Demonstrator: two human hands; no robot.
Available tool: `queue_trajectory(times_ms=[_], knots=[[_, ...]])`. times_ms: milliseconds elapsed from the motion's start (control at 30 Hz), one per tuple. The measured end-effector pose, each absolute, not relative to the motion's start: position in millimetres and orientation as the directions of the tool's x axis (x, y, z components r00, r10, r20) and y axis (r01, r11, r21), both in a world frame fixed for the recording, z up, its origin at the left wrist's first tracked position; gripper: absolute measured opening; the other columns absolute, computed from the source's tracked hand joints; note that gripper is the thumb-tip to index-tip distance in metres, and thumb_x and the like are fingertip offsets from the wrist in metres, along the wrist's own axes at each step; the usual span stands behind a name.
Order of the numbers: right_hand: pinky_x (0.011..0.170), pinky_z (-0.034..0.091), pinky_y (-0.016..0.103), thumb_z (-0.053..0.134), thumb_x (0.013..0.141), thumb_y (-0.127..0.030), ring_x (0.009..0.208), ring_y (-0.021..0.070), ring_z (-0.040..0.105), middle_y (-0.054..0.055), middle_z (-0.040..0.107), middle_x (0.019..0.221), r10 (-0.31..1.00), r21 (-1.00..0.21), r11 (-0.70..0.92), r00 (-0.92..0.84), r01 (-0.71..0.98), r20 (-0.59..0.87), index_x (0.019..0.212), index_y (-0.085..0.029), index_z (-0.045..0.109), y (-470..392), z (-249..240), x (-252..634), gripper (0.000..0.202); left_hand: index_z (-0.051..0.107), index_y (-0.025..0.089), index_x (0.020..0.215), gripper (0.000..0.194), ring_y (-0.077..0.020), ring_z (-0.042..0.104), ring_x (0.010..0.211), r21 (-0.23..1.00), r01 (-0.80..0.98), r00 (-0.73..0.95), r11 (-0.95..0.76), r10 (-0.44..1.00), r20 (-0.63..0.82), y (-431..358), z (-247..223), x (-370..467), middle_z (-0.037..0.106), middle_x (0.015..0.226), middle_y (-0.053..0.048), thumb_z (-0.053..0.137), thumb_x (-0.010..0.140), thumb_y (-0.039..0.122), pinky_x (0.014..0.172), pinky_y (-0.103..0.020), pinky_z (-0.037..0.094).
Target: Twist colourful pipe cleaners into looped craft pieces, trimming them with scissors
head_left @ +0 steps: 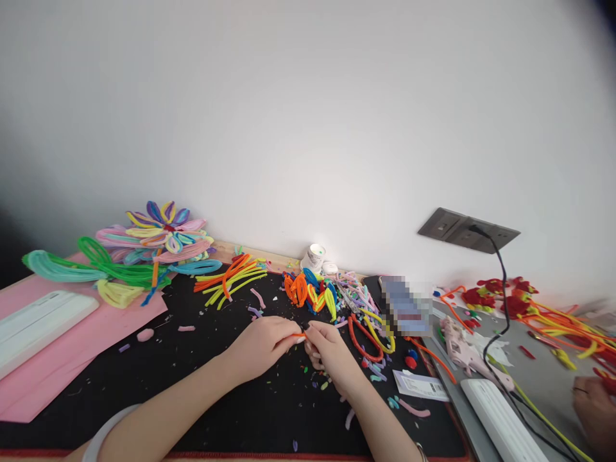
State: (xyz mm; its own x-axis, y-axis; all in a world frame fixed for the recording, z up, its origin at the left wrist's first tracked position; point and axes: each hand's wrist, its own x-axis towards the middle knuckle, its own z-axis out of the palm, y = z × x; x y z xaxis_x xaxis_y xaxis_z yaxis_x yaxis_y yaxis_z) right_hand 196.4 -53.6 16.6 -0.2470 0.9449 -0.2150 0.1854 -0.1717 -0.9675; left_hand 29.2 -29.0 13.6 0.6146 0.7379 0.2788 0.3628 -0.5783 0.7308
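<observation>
My left hand (268,345) and my right hand (331,356) meet over the black mat (202,410). Between their fingertips shows a short piece of orange pipe cleaner (299,335); both hands pinch it, and the rest is hidden by the fingers. Just beyond lie coiled orange, blue and yellow pipe cleaners (301,290). To the right of my right hand rest a red pipe cleaner loop (362,340) and a yellow loop (391,335). Straight yellow and orange pipe cleaners (231,280) lie in a bunch farther left.
A pipe cleaner flower (168,228) lies on pink paper (110,333) at left. A paper cup (315,255) stands by the wall. At right are a phone (407,307), a pink glue gun (462,350), a black cable (503,289), a white box (500,420) and another person's hand (591,407).
</observation>
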Motion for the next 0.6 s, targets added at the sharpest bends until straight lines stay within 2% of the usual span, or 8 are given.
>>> queue_trajectory(times_ms=[33, 100, 200, 300, 433, 500, 600], knots=[[0.037, 0.011, 0.019, 0.037, 0.084, -0.033, 0.04, 0.0062, 0.015, -0.008, 0.026, 0.05, 0.924, -0.96, -0.252, -0.265, 0.122, -0.276, 0.062, -0.021, 0.032, -53.6, 16.0, 196.7, 0.026, 0.062, 0.02, 0.081, 0.03, -0.0174, 0.053, 0.072, 0.687, 0.387, 0.625, -0.616, 0.722, 0.296, -28.4, 11.6, 28.8, 0.062, 0.075, -0.004, 0.036, 0.089, 0.032, 0.068, -0.027, 0.036], [0.038, 0.009, 0.019, 0.039, 0.082, -0.03, 0.041, 0.0061, 0.014, -0.009, 0.025, 0.051, 0.911, -0.95, -0.305, -0.272, 0.058, -0.309, 0.062, -0.021, 0.031, -53.5, 14.6, 197.0, 0.023, 0.063, 0.02, 0.084, 0.031, -0.0191, 0.054, 0.076, 0.612, 0.43, 0.647, -0.664, 0.699, 0.304, -27.2, 8.3, 28.2, 0.063, 0.079, -0.007, 0.035, 0.09, 0.033, 0.069, -0.028, 0.036], [0.039, 0.011, 0.02, 0.04, 0.082, -0.028, 0.043, 0.0065, 0.015, -0.008, 0.025, 0.052, 0.928, -0.967, -0.249, -0.273, 0.059, -0.256, 0.062, -0.021, 0.031, -53.4, 12.1, 196.6, 0.023, 0.062, 0.019, 0.081, 0.033, -0.0191, 0.053, 0.074, 0.562, 0.453, 0.668, -0.692, 0.681, 0.301, -26.4, 7.7, 27.9, 0.062, 0.078, -0.007, 0.033, 0.09, 0.031, 0.068, -0.028, 0.035], [0.041, 0.019, 0.02, 0.039, 0.084, -0.029, 0.046, 0.0078, 0.021, -0.007, 0.027, 0.054, 0.971, -0.977, -0.025, -0.229, 0.212, -0.074, 0.062, -0.021, 0.031, -54.0, 12.9, 195.3, 0.025, 0.059, 0.018, 0.072, 0.033, -0.0157, 0.052, 0.066, 0.67, 0.388, 0.638, -0.633, 0.709, 0.301, -27.1, 11.9, 28.4, 0.059, 0.069, -0.004, 0.034, 0.09, 0.029, 0.064, -0.026, 0.035], [0.05, 0.028, 0.021, 0.037, 0.086, -0.028, 0.055, 0.0099, 0.03, -0.005, 0.031, 0.059, 0.959, -0.864, 0.255, -0.231, 0.435, 0.167, 0.063, -0.02, 0.032, -56.5, 20.0, 194.4, 0.026, 0.053, 0.016, 0.064, 0.031, -0.0098, 0.045, 0.049, 0.931, 0.211, 0.617, -0.298, 0.779, 0.109, -28.1, 15.8, 30.1, 0.054, 0.055, 0.002, 0.042, 0.086, 0.035, 0.051, -0.021, 0.035], [0.051, 0.027, 0.022, 0.037, 0.087, -0.028, 0.055, 0.0101, 0.031, -0.005, 0.032, 0.059, 0.947, -0.828, 0.305, -0.24, 0.471, 0.212, 0.062, -0.02, 0.032, -57.1, 21.6, 194.8, 0.027, 0.052, 0.016, 0.067, 0.029, -0.008, 0.042, 0.044, 0.984, 0.131, 0.635, -0.12, 0.772, 0.01, -27.3, 14.7, 31.6, 0.053, 0.054, 0.003, 0.045, 0.084, 0.039, 0.046, -0.02, 0.034], [0.05, 0.028, 0.022, 0.035, 0.088, -0.03, 0.054, 0.0103, 0.032, -0.004, 0.032, 0.059, 0.956, -0.835, 0.29, -0.188, 0.467, 0.226, 0.063, -0.02, 0.034, -55.9, 17.6, 196.9, 0.028, 0.052, 0.015, 0.07, 0.03, -0.0073, 0.043, 0.042, 0.998, 0.06, 0.631, -0.005, 0.775, -0.034, -24.1, 10.7, 34.0, 0.054, 0.053, 0.003, 0.049, 0.081, 0.042, 0.044, -0.019, 0.035]])
